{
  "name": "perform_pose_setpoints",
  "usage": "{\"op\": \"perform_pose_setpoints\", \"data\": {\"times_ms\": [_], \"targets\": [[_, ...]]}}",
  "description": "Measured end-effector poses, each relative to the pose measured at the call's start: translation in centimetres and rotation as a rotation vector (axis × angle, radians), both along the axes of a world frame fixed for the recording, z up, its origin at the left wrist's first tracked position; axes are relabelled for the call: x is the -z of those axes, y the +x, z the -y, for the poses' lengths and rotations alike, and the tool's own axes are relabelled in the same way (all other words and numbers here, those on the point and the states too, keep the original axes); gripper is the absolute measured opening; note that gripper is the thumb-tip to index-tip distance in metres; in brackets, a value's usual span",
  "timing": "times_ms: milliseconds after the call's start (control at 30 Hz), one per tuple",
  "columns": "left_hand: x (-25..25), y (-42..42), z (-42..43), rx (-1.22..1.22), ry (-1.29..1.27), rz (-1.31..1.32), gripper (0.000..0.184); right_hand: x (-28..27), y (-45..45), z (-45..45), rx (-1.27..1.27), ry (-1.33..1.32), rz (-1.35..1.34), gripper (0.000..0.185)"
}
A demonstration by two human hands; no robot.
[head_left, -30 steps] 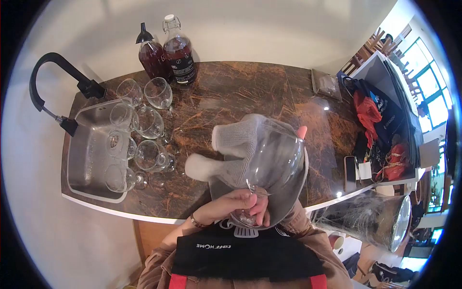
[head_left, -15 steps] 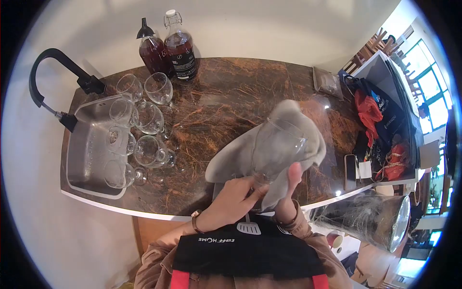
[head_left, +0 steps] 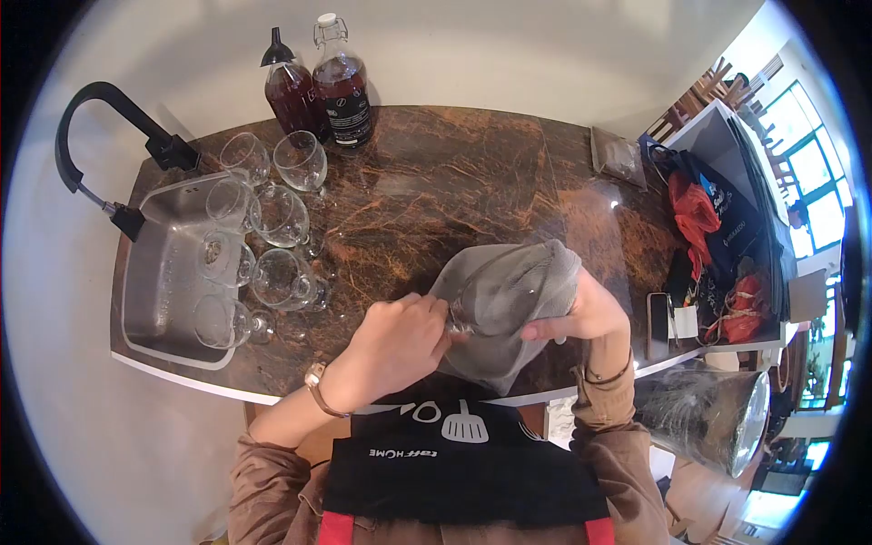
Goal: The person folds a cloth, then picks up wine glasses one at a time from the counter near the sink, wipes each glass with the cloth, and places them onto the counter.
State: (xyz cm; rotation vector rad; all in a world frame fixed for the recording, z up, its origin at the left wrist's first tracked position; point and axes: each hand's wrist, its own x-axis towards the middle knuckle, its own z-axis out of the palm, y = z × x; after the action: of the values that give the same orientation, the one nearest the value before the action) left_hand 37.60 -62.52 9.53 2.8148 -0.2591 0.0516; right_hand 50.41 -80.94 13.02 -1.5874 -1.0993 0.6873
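Note:
Over the front of the counter, a clear stemmed glass [head_left: 486, 307] is held on its side, its bowl partly covered by a grey cloth [head_left: 495, 361]. My left hand [head_left: 397, 343] is closed around the stem end of the glass; the foot is hidden behind my fingers. Wrapped around the rim side of the bowl, my right hand [head_left: 586, 313] grips the grey cloth, with the thumb pressing it from the near side. Cloth folds hide the rim.
Several stemmed glasses [head_left: 280, 216] stand between my left arm and the steel sink [head_left: 159, 300] with its black tap [head_left: 109, 104]. Two bottles [head_left: 343, 95] of dark red liquid are at the wall. A phone [head_left: 658, 325] and an open box of bags [head_left: 740, 213] lie right.
My right hand has moved from beneath the glass to its right side, drawing the cloth around the bowl. The glass has tipped from upward-slanting to more sideways, and my left hand shifted slightly left.

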Motion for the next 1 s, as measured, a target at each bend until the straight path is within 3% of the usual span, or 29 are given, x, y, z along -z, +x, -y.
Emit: {"op": "perform_pose_setpoints", "data": {"times_ms": [100,167,200,267,300,400,433,467,500,533,567,600,633,667,700,767,800,867,933,967,1000], "targets": [[0.2,0.3,-0.9,0.093,-0.162,-0.086,0.032,0.5,-0.5,-0.1,0.027,0.048,0.146,0.048],[-0.9,1.0,-1.7,0.167,-0.389,-0.552,0.039,0.9,-1.0,0.0,0.05,0.102,0.232,0.046],[-0.7,1.1,-2.1,0.162,-0.394,-0.556,0.039,1.0,-1.2,0.1,0.073,0.121,0.25,0.048],[0.2,1.4,-2.8,0.243,-0.847,-0.983,0.044,0.9,-1.7,0.4,0.087,0.14,0.268,0.051],[1.2,1.3,-2.7,0.238,-0.851,-0.981,0.044,0.8,-1.9,0.5,0.08,0.142,0.278,0.053],[4.9,0.0,-1.3,0.601,-1.64,-1.325,0.041,0.3,-2.7,1.7,0.111,0.17,0.224,0.057],[5.1,-0.5,-0.1,0.601,-1.641,-1.323,0.041,0.3,-3.1,2.1,0.151,0.196,0.157,0.059],[5.4,-0.9,1.2,0.717,-1.885,-1.352,0.04,0.4,-3.6,1.8,0.245,0.258,-0.028,0.061],[5.6,-1.2,2.2,0.837,-2.128,-1.372,0.039,0.6,-3.1,1.8,0.25,0.257,-0.028,0.061],[6.3,-1.3,2.6,0.759,-2.194,-1.337,0.029,1.1,-2.2,1.9,0.259,0.229,-0.146,0.057],[6.6,-1.0,2.4,0.763,-2.19,-1.35,0.029,1.6,-1.4,1.9,0.268,0.201,-0.262,0.053],[6.4,0.0,1.7,0.677,-1.865,-1.157,0.028,1.8,-0.8,1.9,0.247,0.186,-0.291,0.041],[5.8,1.2,0.9,0.586,-1.542,-0.953,0.027,1.7,-0.8,1.7,0.245,0.185,-0.283,0.041],[4.5,2.0,-0.3,0.519,-1.249,-0.886,0.024,1.6,-1.0,1.1,0.29,0.091,-0.157,0.035],[3.9,1.8,-0.3,0.517,-1.249,-0.884,0.024,1.6,-1.3,0.5,0.335,-0.002,-0.034,0.03],[3.2,1.3,-0.2,0.154,-0.746,-0.428,0.028,1.2,-2.0,-0.8,0.349,-0.013,-0.001,0.021],[3.0,0.5,1.2,-0.061,-0.633,-0.402,0.038,1.1,-2.3,-1.3,0.43,-0.06,0.087,0.017],[5.2,0.2,2.0,-0.037,-0.701,-0.322,0.036,1.2,-2.7,-2.1,0.505,-0.101,0.175,0.014],[5.7,0.1,2.1,0.014,-0.858,-0.219,0.028,1.5,-3.0,-2.5,0.562,0.06,0.423,0.011],[5.7,0.1,2.2,0.018,-0.855,-0.223,0.028,1.7,-3.0,-2.4,0.568,0.06,0.42,0.011],[5.1,0.0,2.5,0.067,-1.136,-0.376,0.024,1.8,-3.1,-2.3,0.599,0.142,0.407,0.012]]}}
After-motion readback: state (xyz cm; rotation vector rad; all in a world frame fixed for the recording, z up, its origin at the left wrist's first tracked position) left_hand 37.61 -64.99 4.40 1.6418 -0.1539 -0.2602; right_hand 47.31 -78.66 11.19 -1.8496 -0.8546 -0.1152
